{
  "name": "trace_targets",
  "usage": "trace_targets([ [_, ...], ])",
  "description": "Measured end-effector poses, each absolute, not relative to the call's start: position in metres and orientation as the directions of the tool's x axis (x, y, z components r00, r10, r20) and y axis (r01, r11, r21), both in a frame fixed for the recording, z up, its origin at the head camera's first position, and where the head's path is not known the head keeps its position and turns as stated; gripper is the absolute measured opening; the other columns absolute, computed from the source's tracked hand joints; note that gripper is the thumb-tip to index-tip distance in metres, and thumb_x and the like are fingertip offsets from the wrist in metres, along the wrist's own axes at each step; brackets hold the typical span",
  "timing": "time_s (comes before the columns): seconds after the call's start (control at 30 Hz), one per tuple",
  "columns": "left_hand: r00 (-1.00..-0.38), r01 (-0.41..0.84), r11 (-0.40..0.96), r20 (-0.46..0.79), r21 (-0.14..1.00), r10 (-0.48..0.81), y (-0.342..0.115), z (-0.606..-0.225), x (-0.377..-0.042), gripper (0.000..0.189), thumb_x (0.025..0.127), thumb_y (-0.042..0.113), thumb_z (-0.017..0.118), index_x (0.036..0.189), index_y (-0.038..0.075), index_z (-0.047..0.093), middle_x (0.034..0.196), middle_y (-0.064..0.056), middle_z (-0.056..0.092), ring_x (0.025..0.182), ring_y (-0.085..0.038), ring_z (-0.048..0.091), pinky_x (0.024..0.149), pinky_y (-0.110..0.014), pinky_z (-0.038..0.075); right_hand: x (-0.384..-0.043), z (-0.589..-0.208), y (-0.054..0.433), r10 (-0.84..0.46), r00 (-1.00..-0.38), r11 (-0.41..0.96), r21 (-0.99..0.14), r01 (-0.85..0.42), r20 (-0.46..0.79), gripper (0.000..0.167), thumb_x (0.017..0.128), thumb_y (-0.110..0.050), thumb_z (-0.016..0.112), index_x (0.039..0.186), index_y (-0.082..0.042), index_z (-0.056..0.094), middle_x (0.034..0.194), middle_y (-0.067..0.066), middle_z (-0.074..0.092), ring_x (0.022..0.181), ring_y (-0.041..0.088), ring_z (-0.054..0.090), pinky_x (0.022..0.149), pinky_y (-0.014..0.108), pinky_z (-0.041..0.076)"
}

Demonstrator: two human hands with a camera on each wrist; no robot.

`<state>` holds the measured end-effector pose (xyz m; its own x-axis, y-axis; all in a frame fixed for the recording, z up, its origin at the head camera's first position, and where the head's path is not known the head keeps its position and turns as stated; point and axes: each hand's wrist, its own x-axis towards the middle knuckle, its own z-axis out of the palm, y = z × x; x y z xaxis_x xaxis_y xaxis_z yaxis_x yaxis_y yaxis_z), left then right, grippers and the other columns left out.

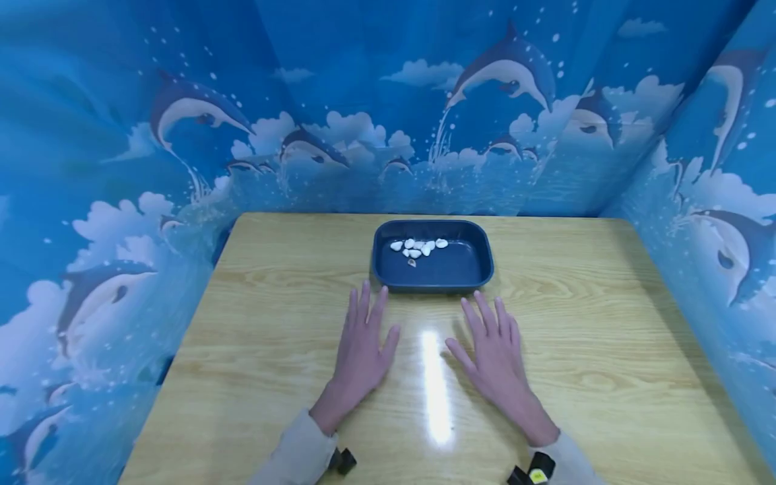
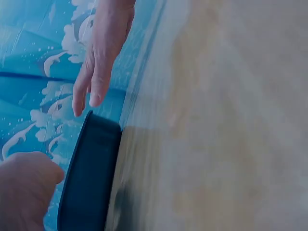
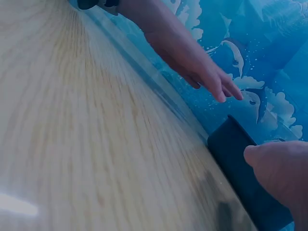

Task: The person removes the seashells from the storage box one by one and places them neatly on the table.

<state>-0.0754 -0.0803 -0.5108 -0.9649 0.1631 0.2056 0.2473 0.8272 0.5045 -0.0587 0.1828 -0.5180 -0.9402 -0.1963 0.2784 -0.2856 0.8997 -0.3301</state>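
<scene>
Your left hand (image 1: pixel 362 350) and right hand (image 1: pixel 498 357) are spread; the dark tray (image 1: pixel 451 268) sits on the table (image 1: pixel 279 303) just beyond them. White stones (image 1: pixel 415 254) lie in it, forward between your hands.

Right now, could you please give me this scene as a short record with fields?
Surface: pale wood-grain table
Container: dark blue, round-cornered rectangular tray
Contents: small whitish pebble-like pieces, mostly left of centre
Left hand: empty, near the tray's front left corner
Right hand: empty, near the tray's front right corner
Backdrop: blue dolphin-printed sheet
</scene>
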Motion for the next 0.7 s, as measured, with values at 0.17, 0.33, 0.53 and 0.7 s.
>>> trace_targets([
  [0.17,-0.969,0.227,0.735,0.226,0.639,0.103,-0.084,-0.502,-0.093,0.072,0.109,0.037,0.052,0.169,0.016,0.016,0.176,-0.005,0.003,0.161,-0.031,0.012,0.126,-0.057,0.027,-0.070,-0.519,0.182,-0.219,-0.885,0.843,-0.377,-0.384,0.411,0.071,0.097,-0.038,0.069,0.156,-0.008,0.044,0.167,0.016,0.033,0.150,0.048,0.029,0.118,0.070,0.025],
  [0.33,-0.974,0.213,0.724,0.198,0.656,0.107,-0.083,-0.493,-0.109,0.074,0.111,0.044,0.045,0.169,0.015,0.009,0.176,-0.005,0.006,0.161,-0.029,0.015,0.129,-0.050,0.023,-0.087,-0.521,0.179,-0.210,-0.792,0.778,-0.392,-0.490,0.573,0.051,0.095,-0.026,0.068,0.139,-0.002,0.060,0.139,0.022,0.057,0.124,0.045,0.048,0.098,0.060,0.038],
  [0.53,-0.980,0.189,0.710,0.172,0.678,0.098,-0.082,-0.483,-0.132,0.076,0.112,0.048,0.040,0.168,0.010,0.007,0.176,-0.009,0.006,0.161,-0.030,0.013,0.130,-0.048,0.019,-0.114,-0.509,0.180,-0.202,-0.681,0.738,-0.348,-0.578,0.704,0.035,0.094,-0.019,0.064,0.121,0.003,0.069,0.104,0.020,0.059,0.089,0.038,0.047,0.072,0.046,0.032],
  [0.7,-0.991,0.131,0.683,0.118,0.719,0.066,-0.083,-0.480,-0.155,0.078,0.110,0.059,0.031,0.168,0.011,0.009,0.176,-0.007,0.007,0.161,-0.028,0.012,0.131,-0.047,0.017,-0.139,-0.493,0.184,-0.184,-0.702,0.730,-0.383,-0.566,0.688,0.029,0.096,-0.016,0.065,0.116,0.004,0.071,0.093,0.016,0.057,0.083,0.034,0.044,0.071,0.040,0.031],
])
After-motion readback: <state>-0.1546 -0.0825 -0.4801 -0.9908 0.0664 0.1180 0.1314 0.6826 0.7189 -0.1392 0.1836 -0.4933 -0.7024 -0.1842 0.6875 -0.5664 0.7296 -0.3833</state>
